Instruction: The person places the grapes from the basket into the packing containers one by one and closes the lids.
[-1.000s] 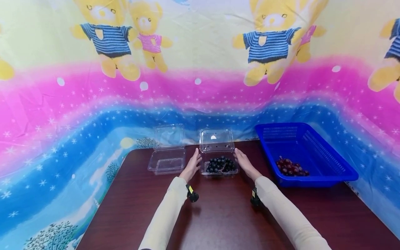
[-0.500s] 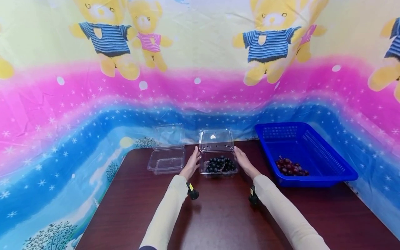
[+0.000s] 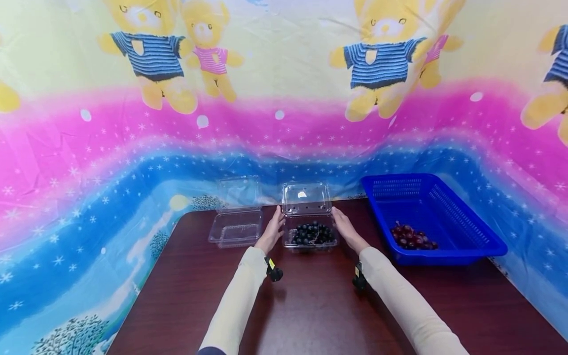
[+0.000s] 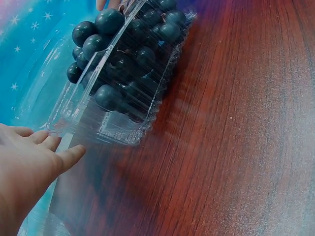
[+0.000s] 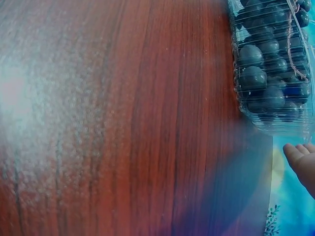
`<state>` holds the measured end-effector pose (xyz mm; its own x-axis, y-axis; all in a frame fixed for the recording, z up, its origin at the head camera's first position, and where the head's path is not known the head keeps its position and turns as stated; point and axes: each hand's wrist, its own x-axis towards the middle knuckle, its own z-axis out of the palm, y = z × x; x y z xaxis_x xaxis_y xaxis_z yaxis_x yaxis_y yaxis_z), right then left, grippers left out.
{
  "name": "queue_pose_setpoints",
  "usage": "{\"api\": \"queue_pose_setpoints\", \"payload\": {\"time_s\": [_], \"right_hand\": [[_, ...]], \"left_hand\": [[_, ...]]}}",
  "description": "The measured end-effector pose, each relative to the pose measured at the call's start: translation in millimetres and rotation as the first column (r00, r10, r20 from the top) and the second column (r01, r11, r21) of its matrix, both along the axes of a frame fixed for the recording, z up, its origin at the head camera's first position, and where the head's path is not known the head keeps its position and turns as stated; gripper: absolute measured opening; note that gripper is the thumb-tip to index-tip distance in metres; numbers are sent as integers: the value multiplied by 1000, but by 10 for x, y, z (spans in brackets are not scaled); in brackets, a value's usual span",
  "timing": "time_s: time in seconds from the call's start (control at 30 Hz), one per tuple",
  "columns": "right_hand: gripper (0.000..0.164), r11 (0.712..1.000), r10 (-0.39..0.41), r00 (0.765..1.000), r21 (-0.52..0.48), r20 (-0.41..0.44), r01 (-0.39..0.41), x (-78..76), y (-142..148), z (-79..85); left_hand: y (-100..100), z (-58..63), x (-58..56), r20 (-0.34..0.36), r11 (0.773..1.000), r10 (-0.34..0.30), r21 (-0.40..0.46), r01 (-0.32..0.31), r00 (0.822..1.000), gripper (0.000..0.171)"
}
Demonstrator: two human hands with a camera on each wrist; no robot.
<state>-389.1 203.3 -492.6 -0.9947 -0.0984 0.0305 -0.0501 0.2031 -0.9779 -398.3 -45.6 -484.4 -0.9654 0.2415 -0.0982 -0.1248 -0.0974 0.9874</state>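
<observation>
A clear plastic clamshell box [image 3: 288, 244] stands at the back middle of the table, its lid [image 3: 306, 206] tipped up and back. Inside lies a bunch of dark grapes [image 3: 313, 232], heaped above the rim in the left wrist view. My left hand [image 3: 271, 230] is at the box's left side, fingers extended forward, their tips right at the plastic wall. On the other side, my right hand [image 3: 348, 230] reaches along the right wall with fingers straight. Only the fingertips and part of the palm of the right hand [image 5: 302, 164] show in the right wrist view.
Left of the box stands a second clear clamshell [image 3: 236, 228], lid raised and no grapes inside. A blue plastic basket [image 3: 448, 256] at the right holds red grapes [image 3: 411, 237]. Behind the dark wooden table [image 3: 319, 305] hangs a printed cloth [image 3: 279, 133].
</observation>
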Motion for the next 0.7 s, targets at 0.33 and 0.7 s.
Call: {"api": "queue_pose_setpoints", "payload": {"time_s": [0.33, 0.7], "right_hand": [[64, 1000, -14, 1000, 1, -5, 14, -21, 5, -2], [60, 999, -27, 999, -18, -26, 27, -21, 9, -5]], "left_hand": [[5, 11, -25, 22, 1000, 4, 28, -5, 1000, 75], [-67, 72, 7, -20, 998, -46, 35, 47, 999, 74]]}}
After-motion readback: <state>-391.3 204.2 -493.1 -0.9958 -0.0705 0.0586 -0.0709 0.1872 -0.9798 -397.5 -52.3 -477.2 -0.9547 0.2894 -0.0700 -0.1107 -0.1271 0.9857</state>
